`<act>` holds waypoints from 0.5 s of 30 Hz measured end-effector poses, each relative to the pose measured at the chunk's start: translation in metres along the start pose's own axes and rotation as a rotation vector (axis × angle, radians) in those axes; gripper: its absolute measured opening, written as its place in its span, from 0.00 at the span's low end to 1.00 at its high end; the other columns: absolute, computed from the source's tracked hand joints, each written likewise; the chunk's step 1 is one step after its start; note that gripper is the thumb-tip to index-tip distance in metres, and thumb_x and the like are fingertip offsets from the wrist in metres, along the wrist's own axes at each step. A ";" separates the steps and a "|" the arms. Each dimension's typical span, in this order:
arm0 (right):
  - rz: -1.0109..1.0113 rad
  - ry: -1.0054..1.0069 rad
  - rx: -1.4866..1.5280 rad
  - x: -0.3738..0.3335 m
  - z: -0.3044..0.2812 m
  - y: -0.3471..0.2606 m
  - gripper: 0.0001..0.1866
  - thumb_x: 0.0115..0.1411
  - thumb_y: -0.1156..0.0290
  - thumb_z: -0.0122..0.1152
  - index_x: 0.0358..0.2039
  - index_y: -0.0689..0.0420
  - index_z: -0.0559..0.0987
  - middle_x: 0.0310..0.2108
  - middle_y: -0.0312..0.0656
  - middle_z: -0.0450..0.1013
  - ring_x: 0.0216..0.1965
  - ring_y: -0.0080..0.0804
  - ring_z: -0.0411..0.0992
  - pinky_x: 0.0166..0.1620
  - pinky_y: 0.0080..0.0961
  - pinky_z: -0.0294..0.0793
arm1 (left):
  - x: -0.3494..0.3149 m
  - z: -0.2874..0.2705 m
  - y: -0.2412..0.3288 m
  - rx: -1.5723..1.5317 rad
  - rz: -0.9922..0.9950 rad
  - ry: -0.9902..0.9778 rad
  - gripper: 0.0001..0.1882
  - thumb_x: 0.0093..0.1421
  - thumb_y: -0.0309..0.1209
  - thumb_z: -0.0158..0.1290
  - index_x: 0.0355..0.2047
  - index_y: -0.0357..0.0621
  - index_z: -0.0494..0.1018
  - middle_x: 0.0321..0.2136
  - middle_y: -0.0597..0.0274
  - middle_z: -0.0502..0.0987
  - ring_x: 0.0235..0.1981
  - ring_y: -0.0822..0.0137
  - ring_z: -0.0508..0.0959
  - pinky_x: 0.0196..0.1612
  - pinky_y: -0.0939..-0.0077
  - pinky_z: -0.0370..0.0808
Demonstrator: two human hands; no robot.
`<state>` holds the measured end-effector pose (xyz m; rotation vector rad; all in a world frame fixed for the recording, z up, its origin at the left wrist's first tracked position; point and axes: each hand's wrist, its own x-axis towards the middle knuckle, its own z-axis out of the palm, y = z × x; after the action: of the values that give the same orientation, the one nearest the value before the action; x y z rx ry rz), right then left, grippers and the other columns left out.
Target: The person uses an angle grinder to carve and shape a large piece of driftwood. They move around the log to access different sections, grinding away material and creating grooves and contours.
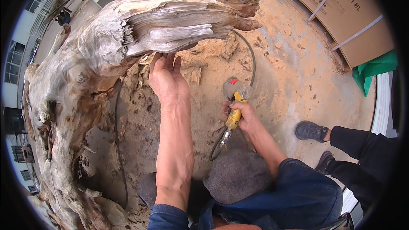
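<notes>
A large weathered log [96, 53], pale grey with deep grain and ragged ends, arches across the left and top. My left hand [166, 76] reaches up with its palm turned upward and fingers stretched out. Its fingertips are at the log's lower edge and partly hidden under it. In my right hand [248, 118] is a yellow air grinder [233, 119], its round disc [234, 88] pointing away from me, apart from the log. A hose joins the metal fitting at the grinder's near end.
Sawdust [281, 30] and wood chips cover the ground. A dark green hose [253, 55] curves toward the log; another dark hose [118, 140] lies at left. A strapped cardboard box [336, 12] stands far right by green sheeting [370, 72]. Another person's shoe [313, 131] is at right.
</notes>
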<state>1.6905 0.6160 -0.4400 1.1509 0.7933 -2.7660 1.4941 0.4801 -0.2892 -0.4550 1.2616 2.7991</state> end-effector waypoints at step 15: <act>0.023 0.030 -0.153 0.009 0.001 0.006 0.23 0.58 0.78 0.55 0.56 0.69 0.71 0.51 0.57 0.78 0.51 0.52 0.79 0.57 0.57 0.79 | 0.005 -0.025 -0.007 -0.066 0.036 -0.139 0.28 0.64 0.18 0.45 0.65 0.28 0.65 0.55 0.48 0.78 0.41 0.64 0.83 0.46 0.72 0.77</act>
<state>1.6845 0.6116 -0.4482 1.1675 0.9685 -2.6227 1.4966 0.4656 -0.3118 -0.2375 1.1639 2.8524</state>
